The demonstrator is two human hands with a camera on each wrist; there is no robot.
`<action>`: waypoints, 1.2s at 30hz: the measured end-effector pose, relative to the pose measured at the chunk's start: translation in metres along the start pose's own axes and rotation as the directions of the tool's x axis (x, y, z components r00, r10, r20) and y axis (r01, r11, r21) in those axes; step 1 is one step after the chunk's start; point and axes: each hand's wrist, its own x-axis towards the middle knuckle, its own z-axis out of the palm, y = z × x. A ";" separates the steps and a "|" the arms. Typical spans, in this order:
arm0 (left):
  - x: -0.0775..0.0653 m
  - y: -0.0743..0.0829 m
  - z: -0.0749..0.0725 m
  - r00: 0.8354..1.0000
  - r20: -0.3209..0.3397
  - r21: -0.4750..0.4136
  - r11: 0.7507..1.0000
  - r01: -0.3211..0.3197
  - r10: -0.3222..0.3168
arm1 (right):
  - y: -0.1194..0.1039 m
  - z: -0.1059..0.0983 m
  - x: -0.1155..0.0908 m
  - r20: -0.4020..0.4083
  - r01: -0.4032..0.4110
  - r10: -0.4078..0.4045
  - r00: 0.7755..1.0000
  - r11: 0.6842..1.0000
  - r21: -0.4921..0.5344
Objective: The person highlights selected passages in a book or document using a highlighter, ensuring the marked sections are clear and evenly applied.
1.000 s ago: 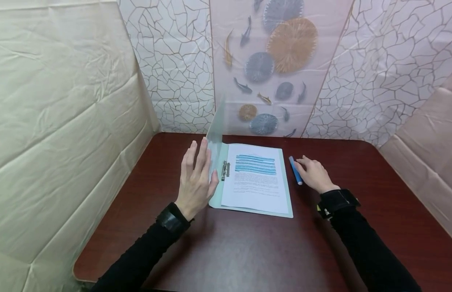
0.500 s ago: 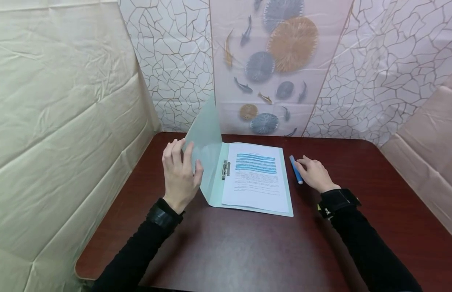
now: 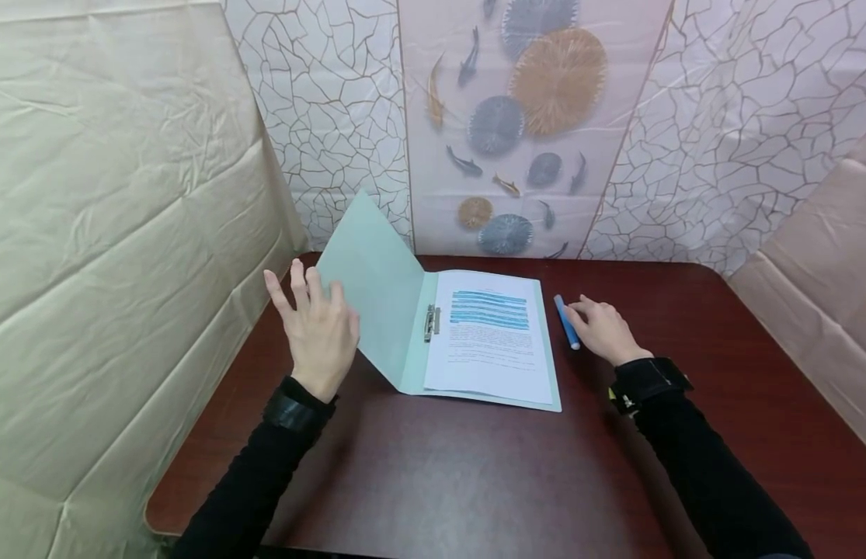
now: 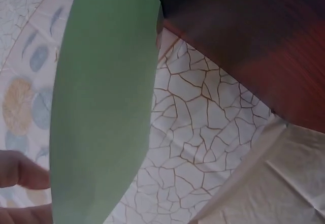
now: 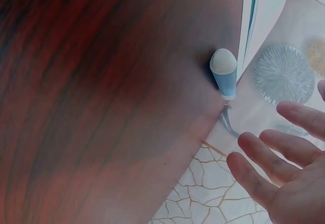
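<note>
A pale green folder [image 3: 413, 353] lies on the table with its cover [image 3: 377, 291] raised and leaning left. Inside, a metal clip [image 3: 431, 322] sits beside white printed sheets [image 3: 499, 373], whose upper lines are marked in blue. My left hand [image 3: 317, 341] is at the cover's outer edge with fingers spread; in the left wrist view the cover [image 4: 101, 102] stands between camera and fingertips. To the right of the folder lies a blue marker [image 3: 568, 324] with a white end. My right hand [image 3: 603, 332] rests beside it, fingers loose, not wrapped round it.
The dark red-brown table [image 3: 460, 473] extends around the folder. A cream cloth [image 3: 125, 233] hangs along its left side, a pinkish cloth [image 3: 817, 287] on the right. Patterned fabric [image 3: 335, 140] closes off the back.
My left hand has moved left, and the folder's cover has swung from nearly upright to leaning well over to the left. The right hand and the marker have stayed in place.
</note>
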 end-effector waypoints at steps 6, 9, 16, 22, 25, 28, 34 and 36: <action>-0.002 -0.007 0.001 0.996 0.090 -0.003 1.000 0.003 -0.003 | -0.001 0.000 0.000 -0.005 -0.016 0.016 1.000 1.000 -0.008; -0.002 -0.008 0.001 0.994 0.113 -0.008 1.000 0.008 -0.007 | -0.002 0.001 0.000 -0.001 -0.018 0.018 1.000 1.000 -0.006; -0.006 -0.009 0.004 0.987 0.159 0.001 1.000 -0.015 0.015 | 0.000 0.002 0.001 0.008 -0.008 0.008 1.000 1.000 0.002; -0.013 -0.010 0.011 0.981 0.178 0.026 0.997 -0.075 0.069 | -0.001 -0.003 0.001 0.000 -0.005 0.005 1.000 1.000 -0.004; -0.017 -0.009 0.014 0.975 0.195 0.010 0.993 -0.114 0.110 | -0.003 -0.004 0.001 0.003 -0.008 0.008 1.000 1.000 -0.005; -0.021 -0.007 0.016 0.957 0.242 -0.053 0.987 -0.151 0.160 | -0.004 -0.003 0.001 0.017 -0.013 0.013 1.000 1.000 -0.006; -0.028 -0.002 0.020 0.882 0.389 -0.200 0.959 -0.200 0.265 | -0.005 -0.001 0.000 0.041 -0.020 0.020 0.999 1.000 0.000; -0.030 0.000 0.021 0.852 0.438 -0.232 0.951 -0.203 0.288 | -0.005 0.000 -0.001 0.045 -0.019 0.019 0.999 1.000 0.000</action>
